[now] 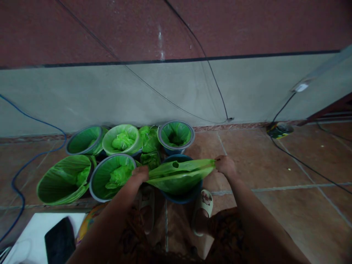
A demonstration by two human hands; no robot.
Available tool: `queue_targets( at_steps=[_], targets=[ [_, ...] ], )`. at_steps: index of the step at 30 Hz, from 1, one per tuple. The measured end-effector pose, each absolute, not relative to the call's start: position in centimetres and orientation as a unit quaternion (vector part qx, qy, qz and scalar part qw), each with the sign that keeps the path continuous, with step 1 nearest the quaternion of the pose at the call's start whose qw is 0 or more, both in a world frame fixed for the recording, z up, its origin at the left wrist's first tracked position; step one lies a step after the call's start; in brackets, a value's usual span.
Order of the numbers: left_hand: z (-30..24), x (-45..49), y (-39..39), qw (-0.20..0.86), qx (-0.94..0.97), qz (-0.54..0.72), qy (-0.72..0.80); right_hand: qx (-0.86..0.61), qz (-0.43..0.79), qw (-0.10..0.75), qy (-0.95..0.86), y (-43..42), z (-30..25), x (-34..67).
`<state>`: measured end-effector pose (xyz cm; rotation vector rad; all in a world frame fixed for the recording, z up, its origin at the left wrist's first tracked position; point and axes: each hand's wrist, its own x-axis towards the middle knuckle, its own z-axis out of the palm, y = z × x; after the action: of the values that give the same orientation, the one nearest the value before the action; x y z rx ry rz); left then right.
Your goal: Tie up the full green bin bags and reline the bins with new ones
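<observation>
A green plastic bag (176, 176) is stretched sideways between my two hands, over a dark blue bucket (181, 200) on the floor. My left hand (140, 174) is closed on the bag's left end, and my right hand (226, 165) pinches its right corner. The bag's mouth is partly spread, with a small hole near its upper edge. Its lower part hangs into the bucket. Close to my left hand stands a grey-rimmed bucket (93, 183) lined with green plastic, a crumpled green bag (119, 176) inside it.
More green-lined buckets stand left, including a tilted one (45, 190), and another bucket (191, 137) is near the wall (132, 95). A phone (60, 240) lies on a white surface (33, 229). A blue cable (20, 198) and a black cable (302, 165) cross the tiled floor (264, 212).
</observation>
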<state>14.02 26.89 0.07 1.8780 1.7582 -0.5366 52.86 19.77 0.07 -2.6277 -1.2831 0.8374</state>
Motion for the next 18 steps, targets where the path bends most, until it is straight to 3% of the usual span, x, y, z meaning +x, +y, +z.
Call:
queue_targets(
  at_steps=[4, 12, 18],
  targets=[
    [0.5, 16.1, 27.0, 0.219, 0.749, -0.179, 0.6, -0.862, 0.258, 0.029, -0.436, 19.9, 0.2, 52.5],
    [-0.8, 21.8, 26.4, 0.217, 0.87, 0.018, 0.442, -0.862, 0.252, 0.011, -0.439, 20.0, 0.5, 52.2],
    [-1.9, 24.5, 25.4, 0.214, 0.889, -0.013, 0.406, -0.869, 0.238, -0.006, -0.434, 20.3, 0.6, 51.9]
  ],
)
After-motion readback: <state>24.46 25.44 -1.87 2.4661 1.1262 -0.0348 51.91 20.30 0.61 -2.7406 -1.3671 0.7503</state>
